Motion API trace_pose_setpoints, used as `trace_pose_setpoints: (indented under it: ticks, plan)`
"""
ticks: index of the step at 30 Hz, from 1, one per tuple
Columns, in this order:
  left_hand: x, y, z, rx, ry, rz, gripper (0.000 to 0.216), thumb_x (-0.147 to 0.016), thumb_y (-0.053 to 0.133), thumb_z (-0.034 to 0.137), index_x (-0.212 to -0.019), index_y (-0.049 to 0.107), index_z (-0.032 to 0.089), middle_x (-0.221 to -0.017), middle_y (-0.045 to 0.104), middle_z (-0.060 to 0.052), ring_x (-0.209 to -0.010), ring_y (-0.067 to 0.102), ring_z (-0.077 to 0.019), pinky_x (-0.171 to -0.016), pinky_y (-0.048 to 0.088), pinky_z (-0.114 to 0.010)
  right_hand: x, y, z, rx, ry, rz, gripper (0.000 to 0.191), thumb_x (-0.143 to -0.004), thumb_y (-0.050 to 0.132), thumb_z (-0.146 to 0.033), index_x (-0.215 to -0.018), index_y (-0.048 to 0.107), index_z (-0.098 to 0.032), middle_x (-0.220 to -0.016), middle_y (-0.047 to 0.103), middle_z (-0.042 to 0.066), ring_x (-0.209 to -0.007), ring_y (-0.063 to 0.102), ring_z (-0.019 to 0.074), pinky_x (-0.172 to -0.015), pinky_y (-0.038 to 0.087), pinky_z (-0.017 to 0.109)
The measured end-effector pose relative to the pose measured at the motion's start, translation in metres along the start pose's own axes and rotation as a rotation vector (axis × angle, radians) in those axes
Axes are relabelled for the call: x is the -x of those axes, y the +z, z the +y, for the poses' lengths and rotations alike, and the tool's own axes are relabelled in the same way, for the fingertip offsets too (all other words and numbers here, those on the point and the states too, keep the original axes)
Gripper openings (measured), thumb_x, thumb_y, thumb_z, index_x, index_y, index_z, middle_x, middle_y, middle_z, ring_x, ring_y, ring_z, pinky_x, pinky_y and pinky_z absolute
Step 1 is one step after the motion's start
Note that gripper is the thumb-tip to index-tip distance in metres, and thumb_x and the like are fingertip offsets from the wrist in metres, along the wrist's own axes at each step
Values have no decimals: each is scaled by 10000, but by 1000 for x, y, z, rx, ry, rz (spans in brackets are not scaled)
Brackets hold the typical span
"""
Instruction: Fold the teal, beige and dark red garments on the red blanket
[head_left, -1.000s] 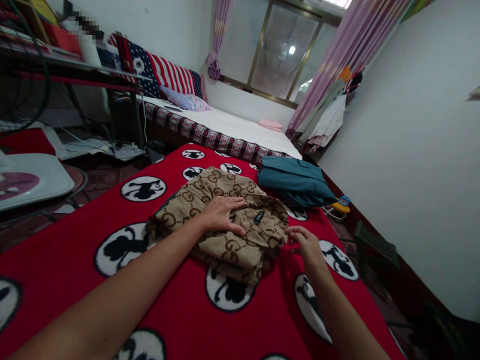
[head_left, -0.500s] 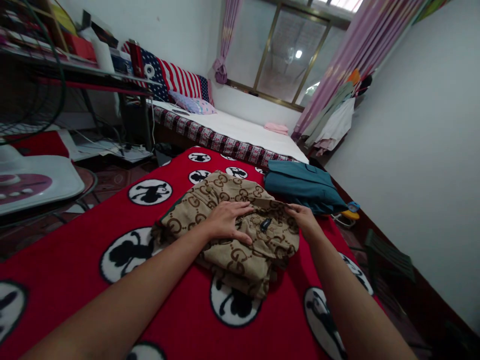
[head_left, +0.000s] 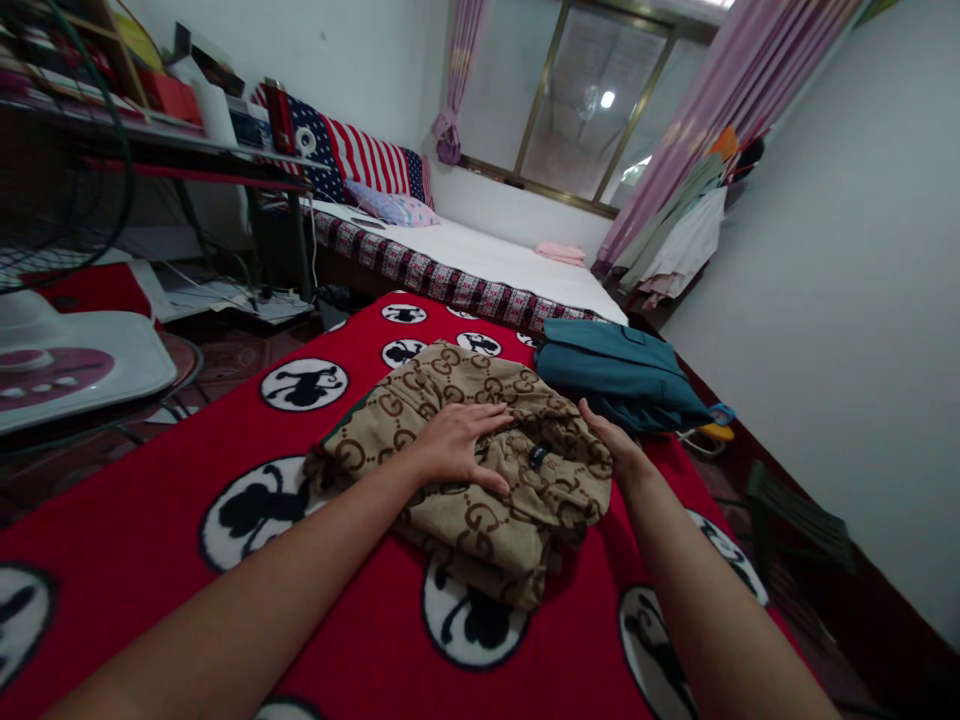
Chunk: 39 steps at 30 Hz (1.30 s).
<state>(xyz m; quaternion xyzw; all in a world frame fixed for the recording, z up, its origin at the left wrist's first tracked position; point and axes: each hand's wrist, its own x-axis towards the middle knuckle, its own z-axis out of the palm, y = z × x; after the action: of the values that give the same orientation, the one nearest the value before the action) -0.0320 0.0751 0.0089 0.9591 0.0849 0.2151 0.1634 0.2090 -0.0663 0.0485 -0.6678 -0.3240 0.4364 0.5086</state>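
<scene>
A tan garment [head_left: 450,385] with a brown monogram pattern lies partly folded on a red blanket [head_left: 187,440] printed with black-and-white cartoon circles. My left hand [head_left: 457,445] lies flat on the garment's middle with its fingers spread, pressing it down. My right hand [head_left: 615,440] rests against the garment's right edge; its fingertips are tucked in the cloth and hidden. A small black label [head_left: 537,457] shows on the garment between my hands.
A folded teal garment [head_left: 619,372] lies on the blanket just behind. A bed [head_left: 480,260] with pillows stands farther back under the window. A fan [head_left: 67,340] and a cluttered shelf are on the left. A white wall runs along the right.
My right hand has moved up from the blanket's right side to the garment's right edge. My left hand has stayed pressed on the garment. The view has shifted slightly.
</scene>
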Motion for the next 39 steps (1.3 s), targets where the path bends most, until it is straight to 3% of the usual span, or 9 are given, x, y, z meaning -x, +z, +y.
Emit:
trace_pose_setpoints:
  ticks: [4, 10, 13, 16, 20, 26, 31, 35, 39]
  plan:
    - [0, 1, 0, -2, -11, 11, 1054, -561, 629, 832, -1427, 445, 260, -1504, 413, -65, -1349, 420, -279, -1112, 280, -380, 0, -3, 5, 40, 14, 138, 405, -727, 655, -580, -763, 678, -177, -769, 734, 91, -782, 700, 253, -687, 542, 341]
    - [0, 0, 1, -20, -14, -7, 1054, -567, 617, 839, -1432, 440, 264, -1515, 394, -66, -1355, 411, -288, -1107, 287, -390, -2, 1, -21, 235, -327, 227, 520, -594, 795, -471, -1002, 686, -167, -875, 734, 51, -756, 662, 185, -709, 507, 288]
    - [0, -1, 2, -28, -13, -6, 1044, -573, 619, 834, -1431, 441, 266, -1509, 404, -65, -1357, 410, -283, -1114, 278, -382, -12, 5, -21, 491, -294, 181, 395, -664, 733, -414, -948, 707, -141, -796, 727, 57, -693, 645, 171, -674, 498, 280]
    - [0, -1, 1, -37, -4, -21, 1017, -588, 620, 823, -1428, 445, 278, -1508, 408, -50, -1356, 412, -273, -1117, 276, -366, -17, 6, -8, 816, -255, 337, 173, -707, 683, -300, -784, 719, -150, -705, 704, 50, -679, 631, 180, -683, 485, 293]
    - [0, 0, 1, -54, 1, -31, 1001, -605, 617, 813, -1430, 446, 272, -1499, 423, -49, -1351, 420, -269, -1117, 276, -360, 0, 11, 0, 953, -356, 469, 194, -710, 641, -165, -885, 723, -184, -926, 705, 73, -878, 628, 218, -821, 466, 343]
    - [1, 1, 1, -44, -10, -16, 991, -610, 630, 797, -1426, 455, 263, -1496, 428, -52, -1356, 413, -271, -1118, 277, -364, 71, 54, -12, 773, -770, 390, 181, -827, 618, -279, -975, 684, -198, -1000, 676, 76, -961, 619, 218, -875, 476, 359]
    - [-1, -3, -2, 55, -2, -21, 828, -687, 635, 729, -1387, 505, 306, -1481, 450, -42, -1343, 433, -260, -1113, 290, -363, 122, 78, 9, 748, -750, 160, 134, -830, 647, -286, -941, 694, -227, -1026, 660, 65, -1010, 605, 220, -893, 473, 356]
    - [-3, -8, -5, 229, -7, -29, 440, -894, 469, 591, -1140, 710, 318, -1445, 497, -26, -1300, 488, -233, -1095, 320, -337, 134, 69, 24, 714, -683, 220, 295, -837, 617, -275, -1128, 631, -230, -1150, 641, 72, -1097, 578, 235, -948, 448, 382]
    - [-3, -10, -7, 341, 0, -27, 340, -807, 630, 531, -987, 763, 275, -1419, 526, -49, -1275, 508, -257, -1086, 340, -344, 126, 64, 28, 656, -648, 326, 209, -890, 565, -345, -1006, 668, -205, -1052, 653, 82, -1024, 592, 226, -907, 452, 378]
